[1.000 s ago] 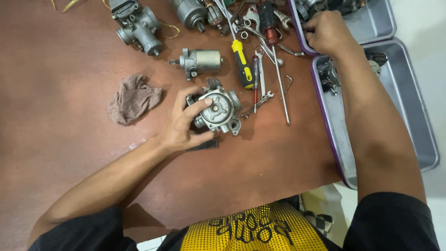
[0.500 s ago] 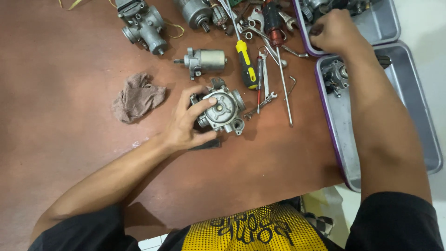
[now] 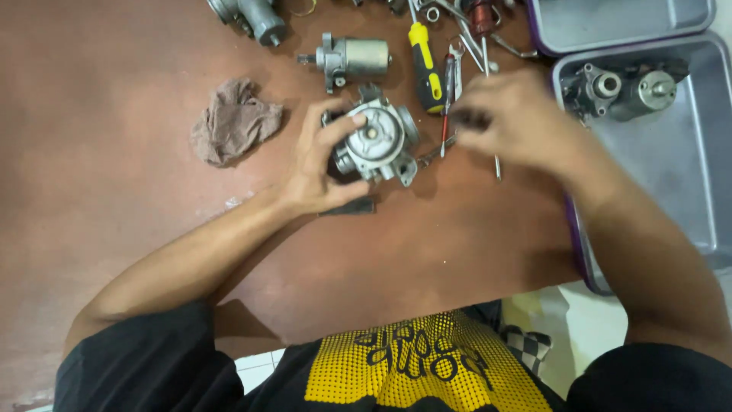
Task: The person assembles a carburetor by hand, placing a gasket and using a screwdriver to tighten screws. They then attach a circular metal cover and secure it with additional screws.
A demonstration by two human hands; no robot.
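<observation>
Nearest to us, our left hand (image 3: 320,172) stayed wrapped around the round metal engine part (image 3: 375,141), which sat on the brown table (image 3: 114,229) in front of the body. The left fingers (image 3: 339,126) were clamped on the part's near side, thumb low and index finger laid across the top cover, exactly as half a second before. The part had not shifted from its place between the rag and the tools.

The change was in our right hand (image 3: 511,122). A second before, it was reaching into the far metal tray (image 3: 610,30) at the upper right. It had since withdrawn from the tray and travelled toward the centre, arriving just beside the part's right edge. The hand was blurred by motion. The right fingers appeared drawn together around a small dark item, but we could not tell what it was, nor confirm a firm grip.

We judged that a piece or tool had been fetched and was being brought to the part held by the left hand.

Farther out, the crumpled brown rag (image 3: 232,122) lay to the left of the part. Beyond the part lay a small motor (image 3: 351,57), a yellow-handled screwdriver (image 3: 423,65) and loose wrenches. The nearer tray (image 3: 671,160) at the right held two more metal assemblies.
</observation>
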